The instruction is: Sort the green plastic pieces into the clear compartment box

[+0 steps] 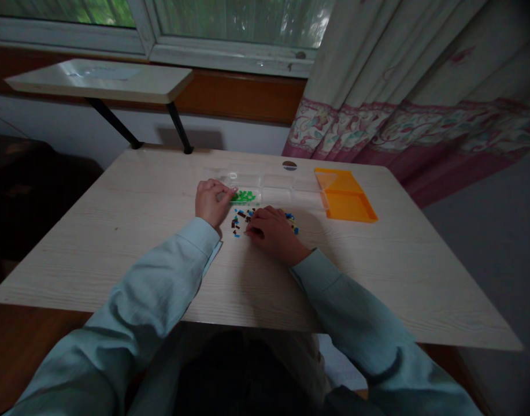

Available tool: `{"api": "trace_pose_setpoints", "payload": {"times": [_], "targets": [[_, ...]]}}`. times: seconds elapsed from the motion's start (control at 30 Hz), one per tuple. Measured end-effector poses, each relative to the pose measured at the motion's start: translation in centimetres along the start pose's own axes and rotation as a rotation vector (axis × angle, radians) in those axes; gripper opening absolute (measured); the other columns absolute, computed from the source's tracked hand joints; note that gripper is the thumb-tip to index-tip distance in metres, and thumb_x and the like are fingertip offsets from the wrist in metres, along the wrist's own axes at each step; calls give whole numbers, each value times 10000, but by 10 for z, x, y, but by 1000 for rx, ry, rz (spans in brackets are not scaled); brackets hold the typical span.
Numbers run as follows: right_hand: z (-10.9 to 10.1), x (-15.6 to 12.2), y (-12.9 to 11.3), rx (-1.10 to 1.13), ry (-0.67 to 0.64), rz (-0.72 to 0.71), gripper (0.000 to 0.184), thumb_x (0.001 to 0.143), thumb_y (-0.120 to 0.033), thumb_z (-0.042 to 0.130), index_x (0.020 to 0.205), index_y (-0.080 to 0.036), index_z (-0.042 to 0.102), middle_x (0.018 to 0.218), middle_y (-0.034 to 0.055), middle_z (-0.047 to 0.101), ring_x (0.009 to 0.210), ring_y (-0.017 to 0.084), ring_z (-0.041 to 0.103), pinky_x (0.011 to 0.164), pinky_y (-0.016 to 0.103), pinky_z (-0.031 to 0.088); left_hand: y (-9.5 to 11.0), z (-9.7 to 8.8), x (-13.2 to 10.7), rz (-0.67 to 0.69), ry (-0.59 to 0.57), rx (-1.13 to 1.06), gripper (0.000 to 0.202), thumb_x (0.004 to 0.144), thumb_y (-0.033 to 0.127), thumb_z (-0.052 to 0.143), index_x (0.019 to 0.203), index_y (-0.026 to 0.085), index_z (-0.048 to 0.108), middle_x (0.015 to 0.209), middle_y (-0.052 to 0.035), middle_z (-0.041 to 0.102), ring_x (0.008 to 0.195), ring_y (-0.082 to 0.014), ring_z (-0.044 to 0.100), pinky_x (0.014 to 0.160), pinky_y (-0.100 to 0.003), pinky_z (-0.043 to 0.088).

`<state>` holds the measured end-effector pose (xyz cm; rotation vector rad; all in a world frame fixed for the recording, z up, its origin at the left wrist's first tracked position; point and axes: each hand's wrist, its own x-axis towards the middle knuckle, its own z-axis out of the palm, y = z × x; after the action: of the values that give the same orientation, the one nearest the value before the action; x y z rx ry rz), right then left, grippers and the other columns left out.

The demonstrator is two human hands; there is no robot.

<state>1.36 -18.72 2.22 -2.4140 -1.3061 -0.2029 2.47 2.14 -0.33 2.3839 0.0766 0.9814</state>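
Note:
A clear plastic compartment box [277,195] lies on the table, with small green pieces [244,197] gathered in its near left compartment. At that left end is my left hand [211,202], thumb and forefinger closed together beside the green pieces; whatever they pinch is too small to make out. In front of the box, small brown, blue and yellow pieces [236,223] are scattered, looking like tiny building bricks. My right hand [274,231] rests over them with curled fingers, covering part of the pile. Its fingertips are closed low at the pile's near side, and their contents are hidden.
An orange two-part tray [352,218] lies right of the clear box, whose end overlaps it. A round hole cover [289,166] sits near the back of the table [117,242]. At the back left, a small raised shelf [117,81] stands on black legs.

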Motion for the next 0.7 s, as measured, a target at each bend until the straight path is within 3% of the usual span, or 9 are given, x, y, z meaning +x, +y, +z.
{"api": "trace_pose_setpoints", "payload": {"times": [0.2, 0.33, 0.5, 0.7], "targets": [[1, -1, 4, 2, 35, -4, 92, 841, -224, 605, 865, -209, 692, 924, 57, 629, 946, 218, 472, 816, 359, 303, -3, 1, 0, 32, -18, 21, 319, 882, 434, 514, 779, 204, 710, 818, -57, 616, 859, -210, 521, 860, -400, 405], [1, 2, 11, 135, 179, 76, 107, 839, -260, 614, 844, -198, 700, 920, 64, 636, 921, 209, 494, 822, 360, 337, -4, 2, -1, 36, -22, 9, 305, 891, 411, 504, 815, 201, 712, 842, -59, 610, 871, -210, 515, 865, -401, 396], [-2, 5, 18, 624, 353, 371, 198, 796, -379, 633, 797, -188, 684, 785, 29, 611, 708, 146, 519, 653, 287, 399, 16, -8, -3, 149, -78, -82, 275, 898, 409, 496, 887, 218, 694, 883, -52, 595, 926, -207, 497, 882, -395, 392], [-10, 7, 13, 1289, 324, 683, 288, 663, -447, 717, 769, -189, 648, 540, -66, 417, 461, 63, 307, 426, 220, 212, 40, -19, -10, 363, -246, -160, 279, 919, 385, 448, 1082, 257, 634, 966, -51, 602, 970, -203, 498, 891, -393, 387]]}}
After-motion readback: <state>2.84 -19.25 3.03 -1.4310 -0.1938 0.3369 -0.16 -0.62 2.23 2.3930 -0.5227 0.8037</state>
